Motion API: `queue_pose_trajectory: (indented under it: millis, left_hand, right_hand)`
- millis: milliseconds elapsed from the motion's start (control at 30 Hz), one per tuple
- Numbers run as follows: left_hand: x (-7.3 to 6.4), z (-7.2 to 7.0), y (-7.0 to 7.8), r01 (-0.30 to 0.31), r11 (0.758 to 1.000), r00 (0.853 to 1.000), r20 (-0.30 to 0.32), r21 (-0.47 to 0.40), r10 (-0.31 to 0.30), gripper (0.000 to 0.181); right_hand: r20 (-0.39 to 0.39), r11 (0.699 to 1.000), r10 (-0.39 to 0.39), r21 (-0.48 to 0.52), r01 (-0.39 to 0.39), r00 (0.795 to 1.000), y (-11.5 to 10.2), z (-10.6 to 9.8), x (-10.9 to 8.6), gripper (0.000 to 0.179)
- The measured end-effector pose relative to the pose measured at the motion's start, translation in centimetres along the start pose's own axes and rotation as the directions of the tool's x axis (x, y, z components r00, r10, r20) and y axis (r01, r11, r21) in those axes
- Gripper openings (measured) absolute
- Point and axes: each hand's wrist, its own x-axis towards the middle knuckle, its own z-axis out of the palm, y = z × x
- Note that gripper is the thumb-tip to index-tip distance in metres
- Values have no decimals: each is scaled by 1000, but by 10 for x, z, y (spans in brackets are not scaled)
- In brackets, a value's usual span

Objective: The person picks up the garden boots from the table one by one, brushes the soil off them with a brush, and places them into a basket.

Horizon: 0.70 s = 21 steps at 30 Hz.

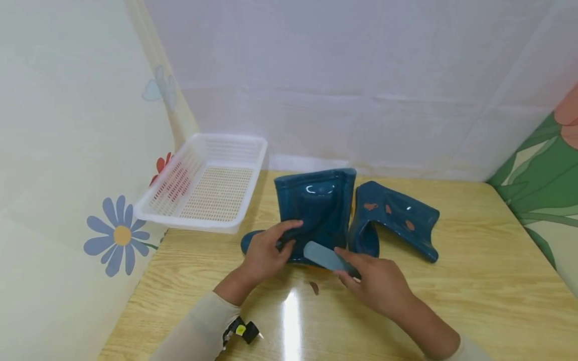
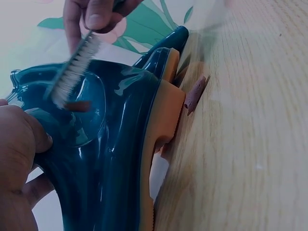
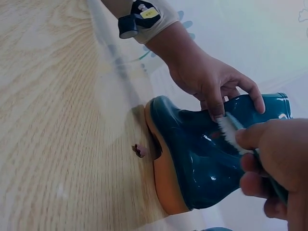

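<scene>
A teal rain boot (image 1: 316,200) with an orange sole (image 2: 163,115) stands on the table. My left hand (image 1: 266,248) grips it around the ankle, thumb on the near side and fingers curled behind. My right hand (image 1: 379,281) holds a brush (image 1: 327,256) with a grey-blue back. Its white bristles (image 2: 79,67) face the boot's side, right at a small brown smear (image 2: 78,106). A second teal boot (image 1: 397,215) lies on its side at the right, with several reddish-brown patches on it. A brown flake (image 1: 314,288) lies on the table below the first boot.
A white plastic basket (image 1: 237,223) with slotted walls stands at the back left. Behind the wooden table (image 1: 487,301) hangs a pale sheet (image 1: 316,75); painted walls close in both sides.
</scene>
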Motion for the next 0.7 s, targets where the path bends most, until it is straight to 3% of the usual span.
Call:
queue_pose_trajectory:
  millis: [167, 233, 300, 400, 500, 600, 700]
  left_hand:
    - [0, 1, -1, -2, 1000, 1000, -6, 1, 2, 56]
    - [0, 2, -2, -4, 1000, 1000, -6, 0, 4, 56]
    - [0, 2, -2, -6, 1000, 1000, -5, -2, 6, 56]
    - [-1, 2, -2, -4, 1000, 1000, -5, -2, 4, 56]
    - [-1, 3, -3, -8, 1000, 1000, -5, 0, 8, 56]
    - [-1, 3, -3, -10, 1000, 1000, -7, -1, 10, 56]
    - [-1, 2, -3, -8, 1000, 1000, -10, -1, 8, 56]
  right_hand:
    - [-178, 995, 98, 29, -95, 979, 1, -4, 2, 52]
    - [-198, 992, 127, 43, -121, 972, 1, -4, 3, 53]
    - [-165, 993, 113, 36, -109, 980, 0, -4, 3, 53]
    - [-41, 999, 31, 22, -30, 999, 0, -1, 2, 51]
    - [49, 998, -65, 25, 64, 997, 1, 1, 0, 48]
    - [66, 996, -86, 31, 84, 994, 2, 3, -2, 47]
    - [31, 999, -32, 5, 32, 999, 4, 2, -2, 49]
